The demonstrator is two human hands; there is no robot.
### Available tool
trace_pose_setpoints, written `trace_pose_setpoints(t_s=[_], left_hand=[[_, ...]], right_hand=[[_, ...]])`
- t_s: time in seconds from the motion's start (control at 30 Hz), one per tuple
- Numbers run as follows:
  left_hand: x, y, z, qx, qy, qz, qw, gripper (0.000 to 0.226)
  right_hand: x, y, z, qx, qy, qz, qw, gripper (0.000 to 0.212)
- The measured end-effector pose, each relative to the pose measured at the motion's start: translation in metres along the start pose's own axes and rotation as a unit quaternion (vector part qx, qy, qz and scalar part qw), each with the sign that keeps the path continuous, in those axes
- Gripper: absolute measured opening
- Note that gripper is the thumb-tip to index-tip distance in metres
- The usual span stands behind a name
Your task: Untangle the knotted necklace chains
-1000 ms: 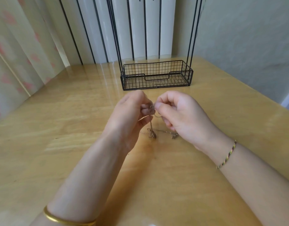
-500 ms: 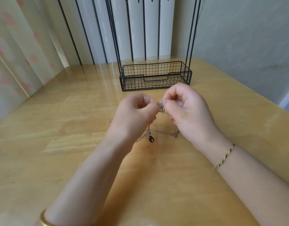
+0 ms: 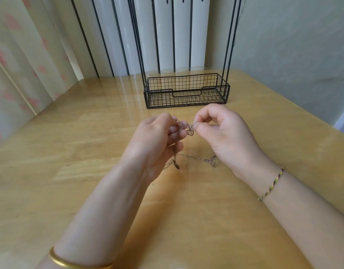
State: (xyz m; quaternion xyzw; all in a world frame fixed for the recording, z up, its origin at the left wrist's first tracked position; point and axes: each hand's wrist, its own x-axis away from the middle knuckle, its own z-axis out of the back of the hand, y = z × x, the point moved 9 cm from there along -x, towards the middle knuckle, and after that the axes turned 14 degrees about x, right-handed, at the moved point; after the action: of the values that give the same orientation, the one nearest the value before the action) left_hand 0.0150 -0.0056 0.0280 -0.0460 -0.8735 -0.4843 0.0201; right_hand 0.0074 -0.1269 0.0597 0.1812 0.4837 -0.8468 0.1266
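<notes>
My left hand (image 3: 157,144) and right hand (image 3: 223,133) were held above the wooden surface (image 3: 70,152), fingers (image 3: 174,133) of both curled and pinching the knotted necklace chains (image 3: 186,128) between them, small pendant (image 3: 176,165) hung below my left hand, loose strands (image 3: 208,160) lay on the surface by my right wrist, black wire basket (image 3: 186,92) stood behind

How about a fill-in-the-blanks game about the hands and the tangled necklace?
The left hand and right hand pinch the knotted chains in front of the ____ wire basket.
The gold bangle is on the ____ wrist.
The braided bracelet is on the ____ wrist.
Missing words: black, left, right.
</notes>
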Motion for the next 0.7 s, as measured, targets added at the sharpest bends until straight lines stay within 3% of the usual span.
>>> trace_pose_setpoints(t_s=[0.17,0.33,0.7], left_hand=[[0.001,-0.001,-0.001,-0.011,-0.011,-0.005,1.000,0.014],[0.005,-0.003,-0.006,-0.115,-0.035,0.005,0.993,0.025],[0.005,-0.003,-0.006,-0.156,-0.047,0.012,0.987,0.013]], right_hand=[[-0.002,0.007,0.000,-0.036,-0.003,-0.028,0.999,0.026],[-0.002,0.009,0.001,-0.060,0.004,-0.031,0.998,0.025],[-0.002,0.000,0.007,-0.013,0.018,0.007,1.000,0.019]])
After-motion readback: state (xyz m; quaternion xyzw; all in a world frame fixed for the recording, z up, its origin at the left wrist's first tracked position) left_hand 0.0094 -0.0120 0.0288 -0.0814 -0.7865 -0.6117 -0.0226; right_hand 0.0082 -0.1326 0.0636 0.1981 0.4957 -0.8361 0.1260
